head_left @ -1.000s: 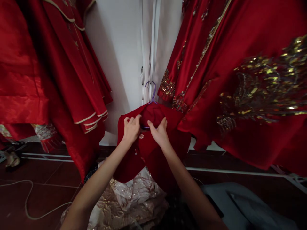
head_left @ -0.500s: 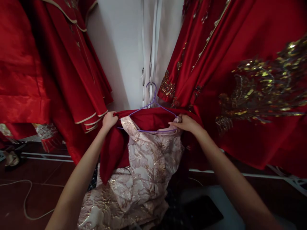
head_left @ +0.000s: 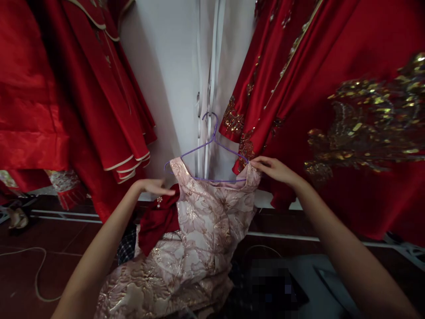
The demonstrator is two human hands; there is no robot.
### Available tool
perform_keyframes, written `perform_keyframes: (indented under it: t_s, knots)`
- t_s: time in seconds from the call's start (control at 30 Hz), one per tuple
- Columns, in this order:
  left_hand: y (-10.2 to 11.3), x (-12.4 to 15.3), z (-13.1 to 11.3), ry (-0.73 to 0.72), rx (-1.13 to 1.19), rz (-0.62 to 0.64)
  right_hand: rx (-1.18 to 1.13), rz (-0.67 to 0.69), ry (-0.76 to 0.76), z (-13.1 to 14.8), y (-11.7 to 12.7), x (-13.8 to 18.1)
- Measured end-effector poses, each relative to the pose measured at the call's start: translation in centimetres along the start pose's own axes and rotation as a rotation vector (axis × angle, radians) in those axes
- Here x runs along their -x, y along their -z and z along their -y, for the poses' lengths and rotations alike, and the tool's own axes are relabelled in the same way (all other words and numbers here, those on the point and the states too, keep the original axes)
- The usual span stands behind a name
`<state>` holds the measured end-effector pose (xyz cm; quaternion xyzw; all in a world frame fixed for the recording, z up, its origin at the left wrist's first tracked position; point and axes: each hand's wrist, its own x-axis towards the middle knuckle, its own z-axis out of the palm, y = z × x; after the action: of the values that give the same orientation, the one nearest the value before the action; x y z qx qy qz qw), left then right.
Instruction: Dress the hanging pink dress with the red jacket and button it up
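Observation:
A pale pink and gold brocade dress (head_left: 206, 212) hangs on a purple wire hanger (head_left: 212, 141) in front of me. My right hand (head_left: 272, 168) pinches the dress's right shoulder at the end of the hanger. My left hand (head_left: 152, 186) is stretched flat with its fingers out, just beside the dress's left shoulder. Under that hand a dark red garment (head_left: 157, 221) with a small pearl button sags down against the dress. The dress's lower part lies bunched near my lap.
Red satin gowns (head_left: 66, 97) hang close on the left. Red gowns with gold sequin embroidery (head_left: 348, 110) crowd the right. A white wall (head_left: 166, 66) shows between them. White floor rails (head_left: 59, 217), a cord (head_left: 33, 270) and a grey object (head_left: 348, 283) lie below.
The red garment that covered the hanger was pulled apart and has dropped off to the left, baring the pink dress. My left hand has let go; my right hand stays at the right shoulder.

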<state>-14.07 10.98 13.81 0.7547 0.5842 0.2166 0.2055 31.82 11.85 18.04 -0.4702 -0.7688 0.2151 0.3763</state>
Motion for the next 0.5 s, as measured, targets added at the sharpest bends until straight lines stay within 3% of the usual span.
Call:
perform_keyframes:
  t_s: [0.13,0.23,0.4,0.5]
  knots:
    - [0.6,-3.6,-3.7,-0.211,0.102,-0.165,-0.029,-0.061,-0.009,0.3,-0.5,-0.1]
    - [0.6,-4.7,-4.9,-0.246,0.035,-0.205,-0.078,-0.137,-0.017,0.2,-0.6,-0.1]
    - [-0.2,-3.0,-2.8,-0.057,-0.191,-0.404,-0.111,-0.534,-0.091,-3.0,-0.9,1.4]
    - [-1.2,-0.8,-1.1,0.138,-0.261,-0.313,0.005,-0.705,-0.211,-5.3,-2.1,4.0]
